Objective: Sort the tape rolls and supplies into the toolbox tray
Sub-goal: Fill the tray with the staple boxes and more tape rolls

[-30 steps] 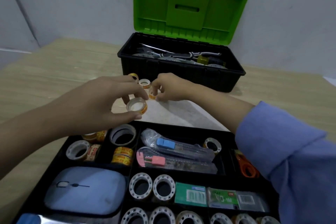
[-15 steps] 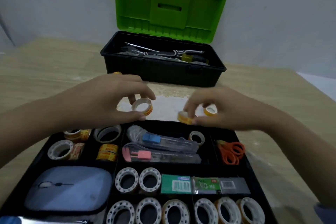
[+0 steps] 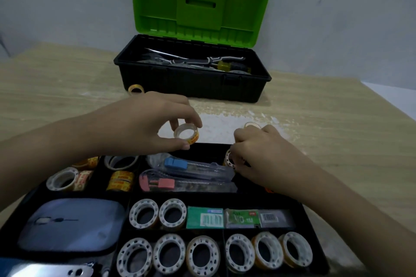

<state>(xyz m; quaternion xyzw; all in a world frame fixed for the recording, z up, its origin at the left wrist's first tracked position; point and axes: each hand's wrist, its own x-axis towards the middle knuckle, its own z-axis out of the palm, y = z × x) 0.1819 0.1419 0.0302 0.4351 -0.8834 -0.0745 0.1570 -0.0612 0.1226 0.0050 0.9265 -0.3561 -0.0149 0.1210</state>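
Note:
The black toolbox tray (image 3: pixel 313 227) lies in front of me, its compartments holding several tape rolls, two cutters and small packets. My left hand (image 3: pixel 144 126) hovers over the tray's far edge and pinches a small clear tape roll (image 3: pixel 186 134) with a yellow-red label between thumb and fingers. My right hand (image 3: pixel 261 157) is lowered into the tray's upper right compartment, fingers closed around small tape rolls; one white-cored roll (image 3: pixel 230 159) shows at its fingertips and another (image 3: pixel 251 125) peeks out behind its knuckles. One yellow roll (image 3: pixel 136 89) lies on the table beside the toolbox.
An open toolbox (image 3: pixel 193 78) with a green lid (image 3: pixel 202 0) stands at the back, tools inside. A blue-grey mouse (image 3: pixel 69 227) fills the tray's lower left compartment. The wooden table (image 3: pixel 337 119) stretches right and left of the tray.
My right hand has moved down from above the tray's far edge into the upper right compartment with its rolls. My left hand holds its roll in about the same place.

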